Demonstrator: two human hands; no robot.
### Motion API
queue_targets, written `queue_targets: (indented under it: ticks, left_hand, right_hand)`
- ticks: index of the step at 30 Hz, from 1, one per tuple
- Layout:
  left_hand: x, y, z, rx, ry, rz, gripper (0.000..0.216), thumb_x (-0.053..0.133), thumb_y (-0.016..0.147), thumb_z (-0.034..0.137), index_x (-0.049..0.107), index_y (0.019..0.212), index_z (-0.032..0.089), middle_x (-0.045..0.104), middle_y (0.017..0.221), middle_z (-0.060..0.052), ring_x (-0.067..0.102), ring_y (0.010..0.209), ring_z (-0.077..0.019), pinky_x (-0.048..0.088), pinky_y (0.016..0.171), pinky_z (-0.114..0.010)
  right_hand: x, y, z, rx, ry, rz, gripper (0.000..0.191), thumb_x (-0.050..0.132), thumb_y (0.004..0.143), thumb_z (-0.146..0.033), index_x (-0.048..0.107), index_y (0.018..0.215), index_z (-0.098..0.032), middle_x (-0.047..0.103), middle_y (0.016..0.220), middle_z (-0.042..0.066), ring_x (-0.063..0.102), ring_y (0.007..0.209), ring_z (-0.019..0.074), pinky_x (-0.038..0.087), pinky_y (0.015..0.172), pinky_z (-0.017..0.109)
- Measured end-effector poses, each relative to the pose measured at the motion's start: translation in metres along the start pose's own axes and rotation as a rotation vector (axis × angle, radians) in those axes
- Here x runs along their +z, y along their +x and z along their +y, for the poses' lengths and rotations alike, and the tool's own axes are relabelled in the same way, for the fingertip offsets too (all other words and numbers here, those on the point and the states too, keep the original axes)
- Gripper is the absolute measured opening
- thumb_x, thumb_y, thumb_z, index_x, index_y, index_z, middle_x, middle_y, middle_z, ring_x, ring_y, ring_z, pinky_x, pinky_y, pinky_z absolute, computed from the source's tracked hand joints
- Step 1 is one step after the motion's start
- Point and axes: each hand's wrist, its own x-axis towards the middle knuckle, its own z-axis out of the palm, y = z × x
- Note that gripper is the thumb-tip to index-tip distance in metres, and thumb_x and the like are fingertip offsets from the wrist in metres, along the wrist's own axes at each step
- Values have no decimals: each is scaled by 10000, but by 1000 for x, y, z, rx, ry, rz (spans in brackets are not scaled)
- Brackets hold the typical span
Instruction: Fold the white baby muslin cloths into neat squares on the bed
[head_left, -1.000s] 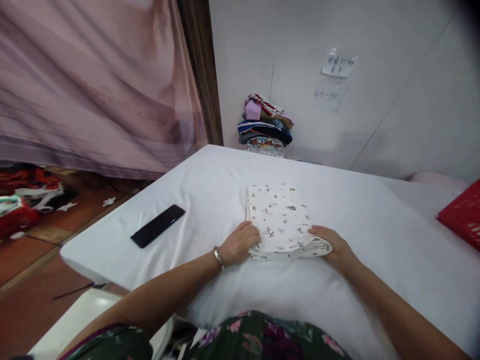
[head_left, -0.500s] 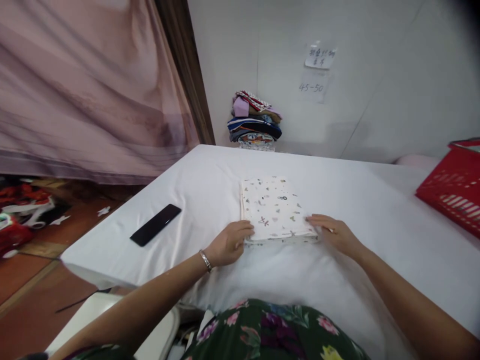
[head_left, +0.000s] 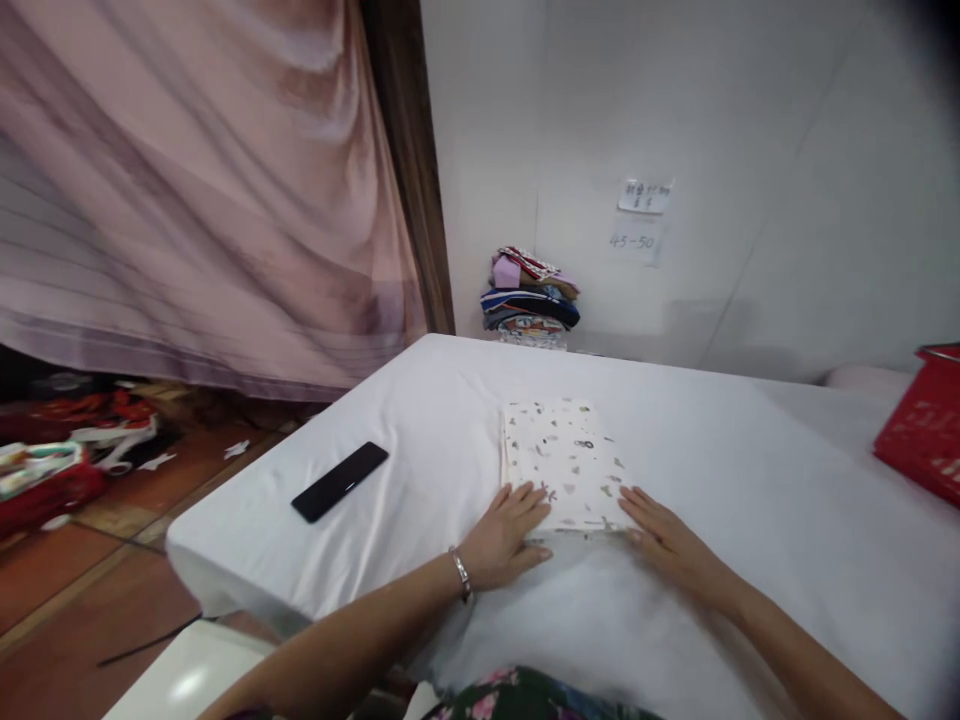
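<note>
A folded white cloth with small printed shapes (head_left: 561, 458) lies flat on the white-covered table (head_left: 712, 450). My left hand (head_left: 506, 535) rests open at its near left corner, fingers stretched flat onto the cloth's edge. On the near right corner my right hand (head_left: 664, 535) lies open too, fingers flat and touching the cloth. A metal bracelet sits on my left wrist.
A black phone (head_left: 340, 481) lies on the table to the left. A stack of folded clothes (head_left: 531, 298) stands at the far edge by the wall. A red basket (head_left: 921, 428) is at the right. A pink curtain (head_left: 202, 180) hangs left; clutter lies on the floor.
Both hands let go of the cloth's near edge and now lie flat on its near corners. The fold is pressed down flat. The camera tilted up slightly.
</note>
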Motion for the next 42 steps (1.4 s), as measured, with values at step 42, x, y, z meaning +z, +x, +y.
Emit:
queue_targets:
  ticks: [42]
  left_hand:
    - [-21,82,-86,-826,-324,230,245,595,704,417,514,648,192,620,707,-30,562,694,-175,368,579,-252]
  right_hand:
    - [41,89,-105,-282,-185,-169,670,239,878,-598,282,1407,-188,161,1480,74,98,1362,242,89,1094,482]
